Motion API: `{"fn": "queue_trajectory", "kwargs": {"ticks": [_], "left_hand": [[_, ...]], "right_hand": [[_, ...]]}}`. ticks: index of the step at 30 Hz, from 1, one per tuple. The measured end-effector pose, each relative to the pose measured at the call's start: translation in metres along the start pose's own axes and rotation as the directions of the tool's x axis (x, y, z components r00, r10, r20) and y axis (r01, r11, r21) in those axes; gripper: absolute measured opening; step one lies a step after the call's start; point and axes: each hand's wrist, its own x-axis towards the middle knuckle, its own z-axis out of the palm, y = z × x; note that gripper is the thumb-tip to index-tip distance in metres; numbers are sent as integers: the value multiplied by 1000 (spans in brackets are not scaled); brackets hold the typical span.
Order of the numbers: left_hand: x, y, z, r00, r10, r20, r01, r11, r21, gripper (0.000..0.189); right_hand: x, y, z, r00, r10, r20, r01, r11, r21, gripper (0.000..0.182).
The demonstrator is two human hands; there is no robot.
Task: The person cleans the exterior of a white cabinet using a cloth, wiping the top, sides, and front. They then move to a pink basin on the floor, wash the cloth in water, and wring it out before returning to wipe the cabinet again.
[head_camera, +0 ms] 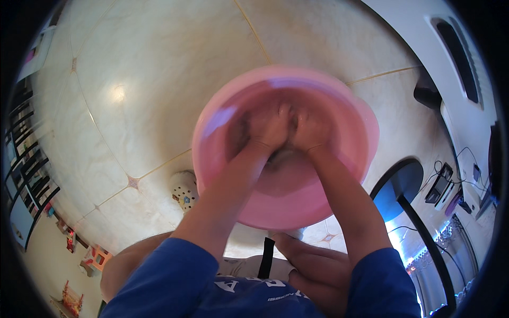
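A round pink plastic basin [278, 214] stands on the floor in front of me. Both forearms reach down into it. Inside, my left hand [270, 129] and my right hand [312, 129] are close together, knuckles up and thumbs side by side. They are curled on a dark, wet-looking cloth [241, 129], which shows left of the left hand and between the wrists. Motion blur and the hands hide most of the cloth. Cloudy liquid [284, 175] seems to cover the bottom of the basin.
Pale floor tiles [159, 79] surround the basin. A spotted clog [185, 190] is at its left. On the right are a round-based black stand [401, 179], loose cables [441, 171] and a white appliance [429, 43]. A black rack [30, 171] stands far left.
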Motion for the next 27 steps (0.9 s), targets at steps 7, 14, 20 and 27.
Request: {"fn": "queue_trajectory", "kwargs": {"ticks": [7, 14, 20, 27], "left_hand": [[-16, 11, -29, 994, -95, -49, 87, 985, -147, 23], [-52, -29, -103, 977, 9, 214, 22, 990, -142, 31], [-50, -16, -108, 891, 28, 452, 261, 784, -563, 55], [-43, 25, -67, 757, -170, 631, 398, -647, -651, 53]], "right_hand": [[6, 3, -45, 964, -144, -225, 209, 930, 301, 19], [-31, -14, -136, 898, 147, 415, -325, 857, 400, 22], [-41, -27, -125, 965, 65, 253, -238, 613, 753, 20], [-45, -76, -90, 990, 27, -142, 80, 715, 694, 38]]}}
